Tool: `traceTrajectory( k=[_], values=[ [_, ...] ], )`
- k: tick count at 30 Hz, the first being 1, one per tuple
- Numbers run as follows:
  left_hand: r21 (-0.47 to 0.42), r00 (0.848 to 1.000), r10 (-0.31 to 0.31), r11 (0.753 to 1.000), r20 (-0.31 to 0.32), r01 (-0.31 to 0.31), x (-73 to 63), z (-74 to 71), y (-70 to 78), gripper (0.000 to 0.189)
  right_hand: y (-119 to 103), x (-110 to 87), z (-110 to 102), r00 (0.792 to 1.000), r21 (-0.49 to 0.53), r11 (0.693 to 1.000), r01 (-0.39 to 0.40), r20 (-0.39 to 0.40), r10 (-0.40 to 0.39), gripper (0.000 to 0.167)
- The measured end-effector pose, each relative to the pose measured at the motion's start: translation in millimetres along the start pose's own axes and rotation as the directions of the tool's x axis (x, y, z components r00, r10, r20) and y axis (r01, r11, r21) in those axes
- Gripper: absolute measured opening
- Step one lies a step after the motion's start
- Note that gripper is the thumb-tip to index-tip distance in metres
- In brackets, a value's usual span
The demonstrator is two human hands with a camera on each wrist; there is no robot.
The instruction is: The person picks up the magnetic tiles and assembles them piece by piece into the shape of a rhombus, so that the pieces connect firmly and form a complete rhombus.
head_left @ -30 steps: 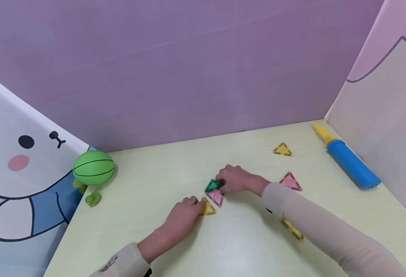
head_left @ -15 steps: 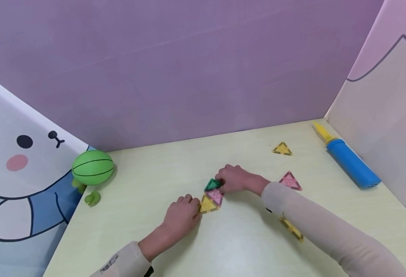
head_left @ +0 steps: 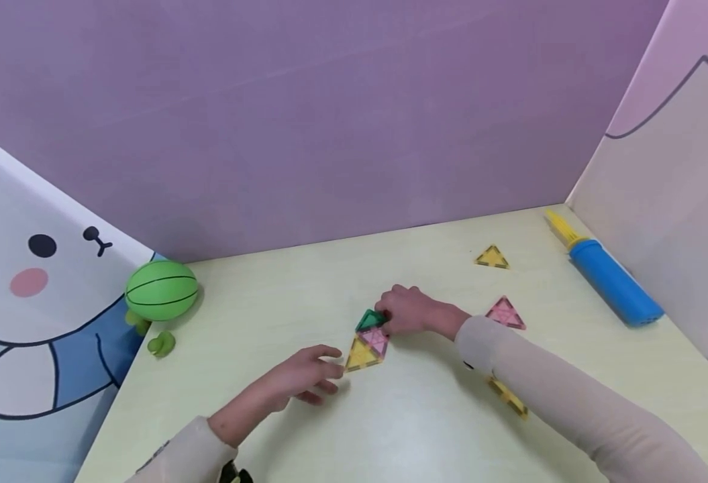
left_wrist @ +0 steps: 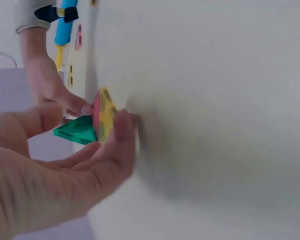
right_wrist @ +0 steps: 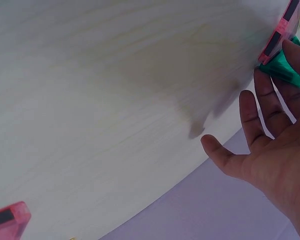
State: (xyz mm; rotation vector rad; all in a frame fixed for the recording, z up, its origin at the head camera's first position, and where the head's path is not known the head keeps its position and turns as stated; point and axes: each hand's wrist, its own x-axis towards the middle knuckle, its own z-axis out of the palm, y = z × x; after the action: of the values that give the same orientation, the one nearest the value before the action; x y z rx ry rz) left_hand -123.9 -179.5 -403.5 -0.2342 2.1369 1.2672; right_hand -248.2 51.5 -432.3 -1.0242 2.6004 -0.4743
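Observation:
In the head view, a green triangular magnetic tile (head_left: 370,320), a pink one (head_left: 374,341) and a yellow one (head_left: 363,354) stand edge to edge mid-table. Thumb and fingertips of my right hand (head_left: 411,310) pinch the green tile, also visible in the right wrist view (right_wrist: 285,67); its other fingers are spread. My left hand (head_left: 296,379) is just left of the yellow tile, fingers loosely spread, holding nothing. Seen from the left wrist, its fingers partly cover the yellow tile (left_wrist: 106,112), and the green tile (left_wrist: 77,130) slopes away from the pink one.
Loose triangular tiles lie to the right: a yellow one (head_left: 492,257), a pink one (head_left: 507,313), and a yellow one (head_left: 507,397) partly under the right sleeve. A blue hand pump (head_left: 613,282) lies along the right edge. A green ball (head_left: 162,290) and small green toy (head_left: 162,344) sit at left.
The yellow tile has moved right, up against the pink one. My left hand has let go of it and drawn back left, its fingers spreading. My right hand stays in place.

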Motion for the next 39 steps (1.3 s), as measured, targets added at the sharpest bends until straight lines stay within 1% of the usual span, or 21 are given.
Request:
traceTrajectory(
  k=[2,5,8,12,16,22,24,29,35,39],
  values=[
    [-0.127,0.999,-0.02,0.992,0.041,0.025,-3.2,-0.8,-2.7,0.058,0.2,0.0,-0.5,1.0,0.004,1.0,-0.001,-0.002,0.001,0.007],
    [-0.269,0.996,-0.019,0.962,0.082,0.041,-6.7,1.1,-5.9,0.06,1.0,0.1,-0.5,1.0,0.0,1.0,-0.005,-0.003,0.005,0.008],
    [-0.358,0.995,-0.002,0.933,0.104,0.039,-9.6,3.4,-7.8,0.062,1.9,0.6,0.1,1.0,-0.001,1.0,-0.01,-0.003,0.01,0.008],
    [-0.45,0.994,0.007,0.892,0.105,0.041,-12.6,6.9,-9.4,0.063,2.9,1.2,1.3,1.0,0.006,1.0,-0.007,-0.004,0.007,0.009],
    [-0.508,0.996,0.009,0.86,0.092,0.039,-15.0,10.4,-9.6,0.063,2.9,1.0,2.0,1.0,0.013,1.0,-0.002,-0.004,0.002,0.008],
    [-0.553,0.996,0.041,0.833,0.083,0.012,-16.4,11.5,-11.5,0.065,2.8,0.9,3.5,1.0,0.026,1.0,-0.014,0.002,0.014,0.008],
    [-0.569,0.996,0.043,0.822,0.081,0.011,-17.1,11.6,-12.8,0.066,2.7,1.2,4.9,1.0,0.032,0.999,-0.015,0.008,0.015,0.008],
    [-0.625,0.995,0.049,0.78,0.083,0.014,-17.7,11.5,-15.9,0.063,2.9,1.7,6.4,1.0,0.033,0.999,-0.016,0.01,0.016,0.008],
    [-0.672,0.994,0.056,0.741,0.089,0.019,-17.9,12.5,-16.0,0.06,2.6,-0.8,4.0,1.0,0.018,1.0,-0.012,0.003,0.012,0.008],
    [-0.711,0.995,0.059,0.703,0.081,0.016,-18.6,12.8,-15.1,0.06,0.0,-2.9,0.5,1.0,0.022,1.0,0.006,-0.003,-0.006,0.007]
  ],
)
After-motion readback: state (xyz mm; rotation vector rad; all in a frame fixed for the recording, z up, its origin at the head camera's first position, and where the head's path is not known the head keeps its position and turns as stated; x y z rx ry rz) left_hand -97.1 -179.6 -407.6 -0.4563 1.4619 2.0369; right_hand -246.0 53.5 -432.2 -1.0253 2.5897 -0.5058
